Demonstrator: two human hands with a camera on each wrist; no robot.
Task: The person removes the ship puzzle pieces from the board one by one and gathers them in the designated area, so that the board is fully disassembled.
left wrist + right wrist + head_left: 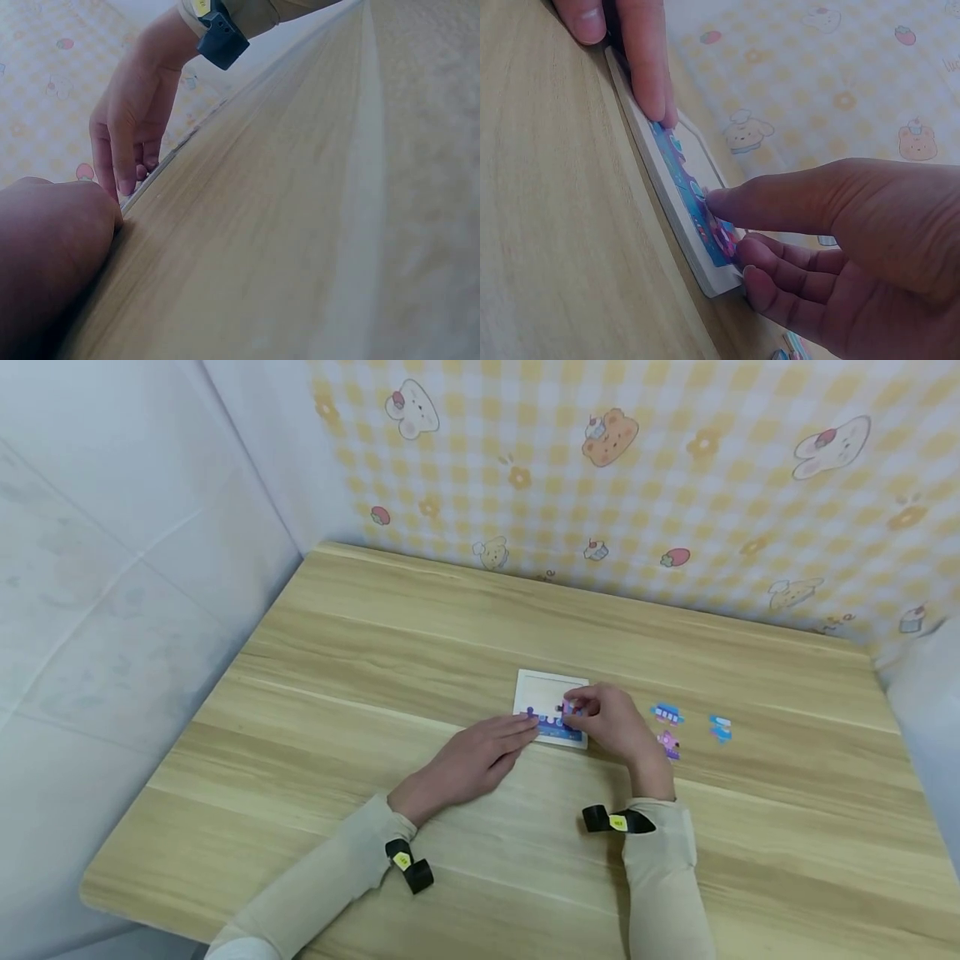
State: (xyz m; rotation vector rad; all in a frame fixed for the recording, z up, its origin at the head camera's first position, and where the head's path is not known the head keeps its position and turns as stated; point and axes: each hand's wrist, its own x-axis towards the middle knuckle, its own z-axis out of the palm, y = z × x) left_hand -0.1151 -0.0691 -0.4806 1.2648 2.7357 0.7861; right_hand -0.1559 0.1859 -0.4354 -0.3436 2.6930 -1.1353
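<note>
A white-framed jigsaw puzzle board (551, 687) lies on the wooden table, with blue and purple pieces (553, 731) fitted along its near side and bare white backing beyond them. The left hand (476, 756) rests its straight fingertips on the board's near left part. At the right side, the right hand (617, 727) pinches a pink and purple puzzle piece (567, 707) between thumb and fingers. In the right wrist view that piece (724, 237) is low over the board's end, partly hidden by the fingers. The left wrist view shows both hands but hides the board's face.
Right of the right hand lie three loose pieces: a blue one (667, 714), a pink one (668, 744) partly behind the wrist, and a blue and white one (721, 727). A yellow checked wall covering (660, 510) rises behind the table (375, 652), and a pale wall stands left.
</note>
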